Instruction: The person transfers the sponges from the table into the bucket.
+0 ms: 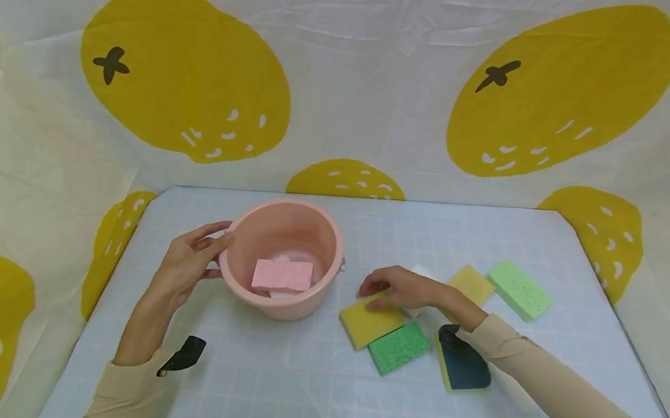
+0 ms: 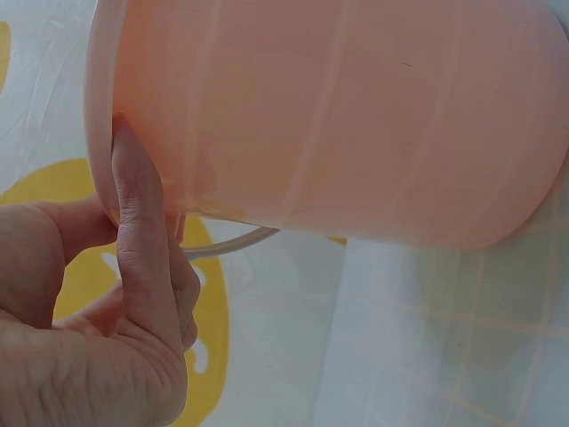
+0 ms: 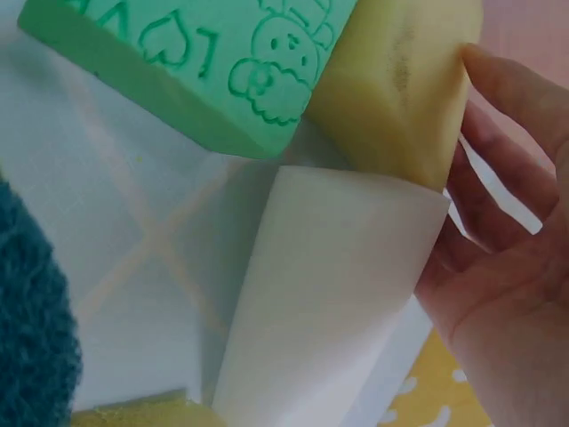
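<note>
My left hand point(image 1: 182, 264) pinches the rim of a pink bucket point(image 1: 283, 310), with thumb and fingers on either side of it. Inside the bucket lies a pink sponge point(image 1: 282, 275) on top of some whitish pieces. To the right of the bucket, my right hand point(image 1: 409, 288) grips a yellow sponge point(image 1: 368, 323) at its far edge. In the right wrist view the thumb lies against one side of it and the fingers are behind. Touching its near side is a green sponge point(image 1: 400, 347) with pressed-in drawings. A white sponge point(image 3: 329, 294) stands close to the yellow one, partly hidden under my right wrist in the head view.
A yellow and dark scouring sponge point(image 1: 465, 365) lies below my right forearm. Further right are another yellow sponge point(image 1: 472, 284) and a light green sponge point(image 1: 520, 290). A black strap point(image 1: 185, 354) sticks out at my left sleeve. A fruit-printed curtain point(image 1: 372, 103) encloses the table point(image 1: 264, 394).
</note>
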The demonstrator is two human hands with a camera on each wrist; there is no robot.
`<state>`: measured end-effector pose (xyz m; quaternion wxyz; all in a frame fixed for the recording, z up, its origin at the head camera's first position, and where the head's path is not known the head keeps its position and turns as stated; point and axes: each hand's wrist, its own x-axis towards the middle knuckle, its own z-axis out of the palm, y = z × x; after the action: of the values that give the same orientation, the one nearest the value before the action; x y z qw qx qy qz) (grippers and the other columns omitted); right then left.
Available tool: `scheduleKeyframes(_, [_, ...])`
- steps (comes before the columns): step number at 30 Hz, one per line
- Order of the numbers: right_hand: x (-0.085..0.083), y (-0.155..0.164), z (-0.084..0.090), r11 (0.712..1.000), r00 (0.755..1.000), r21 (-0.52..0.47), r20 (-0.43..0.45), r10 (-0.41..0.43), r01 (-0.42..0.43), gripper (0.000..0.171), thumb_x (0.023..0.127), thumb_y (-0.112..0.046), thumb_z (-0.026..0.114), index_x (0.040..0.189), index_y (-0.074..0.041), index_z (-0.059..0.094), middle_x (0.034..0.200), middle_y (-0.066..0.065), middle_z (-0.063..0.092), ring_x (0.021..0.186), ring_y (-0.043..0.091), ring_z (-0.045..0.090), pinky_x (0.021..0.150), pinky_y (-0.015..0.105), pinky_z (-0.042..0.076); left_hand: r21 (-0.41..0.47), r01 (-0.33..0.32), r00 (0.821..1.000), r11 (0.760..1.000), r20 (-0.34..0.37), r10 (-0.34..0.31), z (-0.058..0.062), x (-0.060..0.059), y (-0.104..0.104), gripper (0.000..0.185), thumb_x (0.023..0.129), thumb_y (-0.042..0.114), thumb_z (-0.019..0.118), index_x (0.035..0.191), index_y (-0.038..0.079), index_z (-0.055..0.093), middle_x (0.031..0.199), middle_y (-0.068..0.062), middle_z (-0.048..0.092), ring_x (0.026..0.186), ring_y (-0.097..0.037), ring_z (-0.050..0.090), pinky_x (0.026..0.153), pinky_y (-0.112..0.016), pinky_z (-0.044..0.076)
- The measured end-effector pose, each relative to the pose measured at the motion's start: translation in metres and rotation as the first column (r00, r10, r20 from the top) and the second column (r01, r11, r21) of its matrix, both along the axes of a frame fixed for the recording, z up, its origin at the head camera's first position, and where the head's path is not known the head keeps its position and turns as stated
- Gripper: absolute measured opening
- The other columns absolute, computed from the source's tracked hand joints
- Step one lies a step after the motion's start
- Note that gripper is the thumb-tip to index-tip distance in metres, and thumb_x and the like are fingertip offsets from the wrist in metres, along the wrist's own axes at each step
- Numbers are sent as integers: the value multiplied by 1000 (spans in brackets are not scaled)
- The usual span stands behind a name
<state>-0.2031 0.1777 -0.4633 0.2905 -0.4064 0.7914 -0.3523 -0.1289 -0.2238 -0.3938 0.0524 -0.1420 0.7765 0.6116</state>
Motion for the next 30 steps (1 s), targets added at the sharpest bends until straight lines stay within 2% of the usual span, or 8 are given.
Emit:
scheduleKeyframes(5, [2, 2, 2, 999, 999, 24, -3, 38, -38, 23, 96, -18, 75, 116, -7, 73, 112, -1, 72, 112, 18, 67, 101, 35, 54, -2, 0, 1000, 1000, 2, 0, 0, 0, 1, 63, 98, 44, 69, 152, 16, 51, 106, -5, 66, 82, -11, 66, 73, -28, 62])
scheduleKeyframes(15, [3, 0, 6, 989, 989, 24, -29, 143, -142, 16, 98, -14, 72, 112, -7, 70, 108, 0, 70, 106, 15, 65, 99, 35, 54, -2, 17, 1000, 1000, -1, -17, 0, 0, 3, 63, 99, 43, 68, 152, 15, 50, 109, -7, 65, 84, -11, 66, 74, -28, 62])
scheduleKeyframes(23, [3, -4, 20, 980, 979, 17, -39, 200, -200, 12, 97, -12, 72, 107, -7, 67, 102, 1, 67, 99, 15, 63, 96, 34, 55, -11, 2, 1000, 1000, 18, -2, 3, 1, 3, 64, 98, 45, 68, 153, 16, 50, 114, -7, 66, 85, -10, 66, 74, -27, 62])
scheduleKeyframes(26, [4, -3, 27, 981, 980, 5, -33, 196, -196, 16, 97, -12, 73, 110, -5, 67, 106, 3, 68, 103, 18, 64, 97, 37, 55, -13, 0, 1000, 1000, 24, 0, 4, 1, 2, 64, 98, 45, 68, 152, 16, 50, 115, -9, 66, 85, -11, 66, 74, -27, 62])
scheduleKeyframes(30, [4, 0, 38, 985, 985, 10, -25, 173, -172, 28, 97, -14, 73, 123, -3, 67, 119, 3, 69, 115, 19, 64, 103, 40, 52, -18, -1, 1000, 1000, 29, 1, 4, 0, 2, 64, 98, 46, 68, 152, 16, 50, 116, -9, 66, 85, -11, 66, 74, -27, 62])
